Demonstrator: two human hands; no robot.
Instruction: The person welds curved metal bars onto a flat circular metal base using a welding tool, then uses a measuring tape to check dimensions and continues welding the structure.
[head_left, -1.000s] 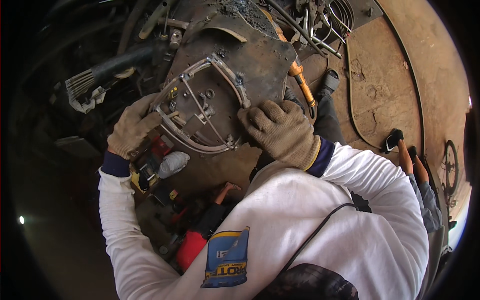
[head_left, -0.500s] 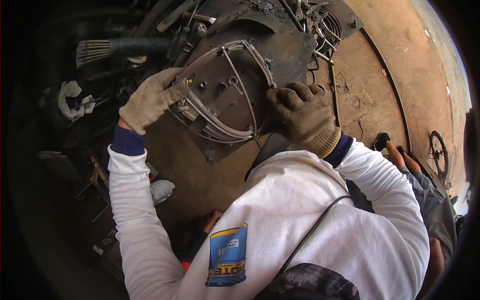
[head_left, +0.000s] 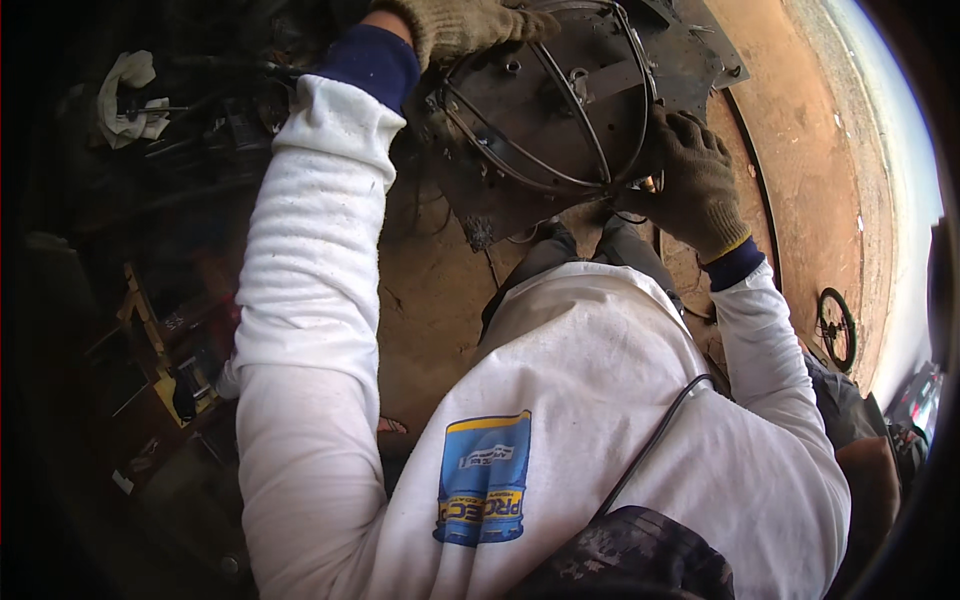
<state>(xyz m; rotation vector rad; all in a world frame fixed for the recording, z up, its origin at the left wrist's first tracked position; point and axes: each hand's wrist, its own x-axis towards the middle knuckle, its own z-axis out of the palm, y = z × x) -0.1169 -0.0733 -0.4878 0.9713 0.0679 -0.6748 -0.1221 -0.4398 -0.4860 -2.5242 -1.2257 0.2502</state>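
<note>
A frame of bent metal rods [head_left: 573,100] lies over a dark steel plate [head_left: 475,205], its curved bars meeting near the plate's front edge. My left hand [head_left: 465,25], in a knit work glove, is at the top of the view and partly cut off. Its fingers point right and close on the far part of the frame, though their undersides are hidden. On the right, my gloved right hand [head_left: 700,180] curls round the frame's side near where the rods meet. A ring-shaped metal piece [head_left: 578,75] and a nut-like piece [head_left: 513,67] rest on the plate.
A white cloth or bag [head_left: 128,95] lies among dark tools at the left. Long dark bar [head_left: 755,165] runs along the dirt floor on the right. Farther off are a wheel [head_left: 835,330] and part of another person [head_left: 865,470].
The rod frame has turned and shifted up and right in view. My left hand has moved up and right; my right hand has moved right. The view itself has shifted.
</note>
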